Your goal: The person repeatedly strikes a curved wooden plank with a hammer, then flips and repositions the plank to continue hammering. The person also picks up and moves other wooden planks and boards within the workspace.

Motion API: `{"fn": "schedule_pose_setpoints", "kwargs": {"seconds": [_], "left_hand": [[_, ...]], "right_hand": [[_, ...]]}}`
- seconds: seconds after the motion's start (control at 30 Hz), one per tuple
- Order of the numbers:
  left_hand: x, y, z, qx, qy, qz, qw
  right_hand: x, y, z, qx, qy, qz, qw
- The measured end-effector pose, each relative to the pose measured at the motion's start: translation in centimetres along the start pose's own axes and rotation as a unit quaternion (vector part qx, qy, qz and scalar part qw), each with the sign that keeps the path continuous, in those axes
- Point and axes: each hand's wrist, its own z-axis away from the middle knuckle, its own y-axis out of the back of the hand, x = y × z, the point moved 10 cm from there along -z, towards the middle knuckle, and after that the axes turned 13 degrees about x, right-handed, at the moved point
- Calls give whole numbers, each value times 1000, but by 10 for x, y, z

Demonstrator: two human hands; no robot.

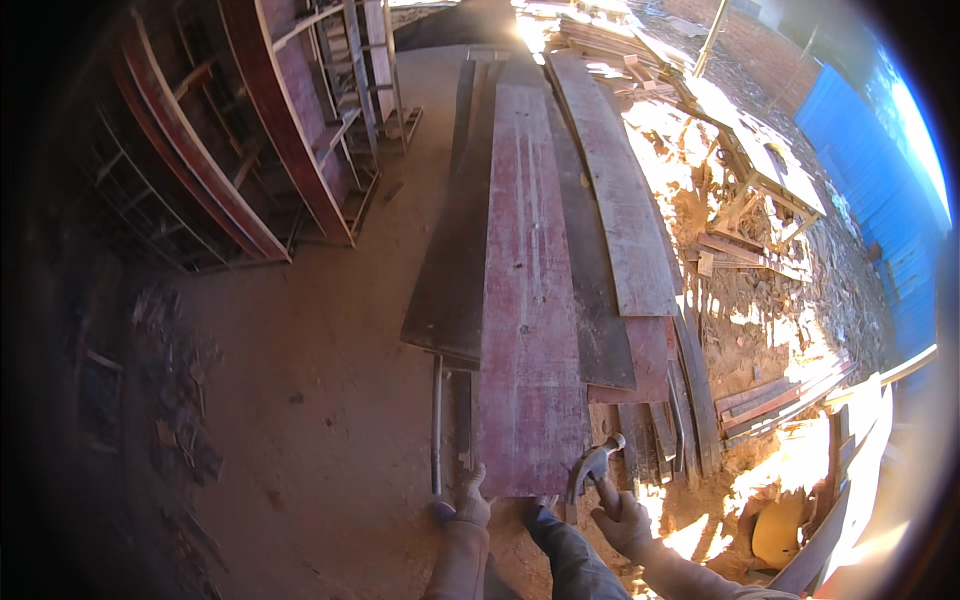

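A long reddish plank (528,390) with pale streaks and a few small holes stretches away from me on top of a pile of boards. At its near left corner is my left hand (472,500), closed on the plank's edge with the thumb on the upper side. My right hand (624,524) is wrapped round the handle of a claw hammer (594,464). The hammer's head is just beside the plank's near right corner; whether they touch, I cannot tell.
Beneath lie dark boards (445,290) and, to the right, another worn plank (630,230). Tall wooden frames or panels (290,130) stand far left. Sunlit scrap wood (785,400) and a wooden bench (770,165) are on the right, before a blue metal fence (870,190).
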Motion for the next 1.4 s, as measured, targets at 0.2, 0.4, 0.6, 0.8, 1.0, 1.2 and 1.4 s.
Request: {"fn": "schedule_pose_setpoints", "kwargs": {"seconds": [0.2,0.4,0.6,0.8,1.0,1.2,1.4], "left_hand": [[37,-38,94,-101,9,39,994],[47,-106,211,-247,-17,17,969],[8,-130,241,-251,155,93,951],[31,-123,241,-205,109,78,970],[45,-100,222,-181,79,40,980],[42,-97,181,-194,93,16,976],[45,-92,182,-173,53,88,980]], "right_hand": [[11,94,16,-61,-39,-156,985],[-79,175,10,50,51,-143,987],[-96,159,41,16,7,-122,992],[-144,144,50,39,75,16,996],[-220,121,47,27,168,27,985],[-242,79,16,-57,135,206,968],[-247,74,14,-71,115,220,966]]}}
